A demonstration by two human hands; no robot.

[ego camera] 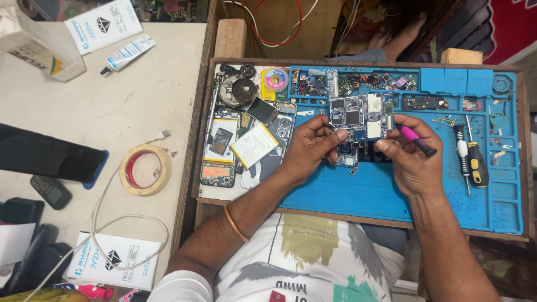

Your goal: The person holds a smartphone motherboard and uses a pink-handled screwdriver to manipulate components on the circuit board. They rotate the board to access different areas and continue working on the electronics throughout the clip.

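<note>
Both of our hands close on one blue printed circuit board with metal shields (358, 117), held just above the blue silicone work mat (347, 190): our left hand (307, 148) pinches its lower left edge between thumb and fingers, while our right hand (411, 156) presses its lower right corner and also clamps one pink-handled black-tipped tool (418, 140) against the palm. At 3 o'clock from the board we count two screwdrivers with black, white and yellow handles (470, 159) lying side by side on the mat. At 9 o'clock we see one opened phone body with a yellow-edged battery (219, 151) and one loose white battery pack (254, 145), crowded together. One roll of tan tape (145, 169) lies well apart at 8 o'clock on the cream tabletop (112, 106). Open mat remains at 6 o'clock, short of the wooden tray edge (335, 215).
</note>
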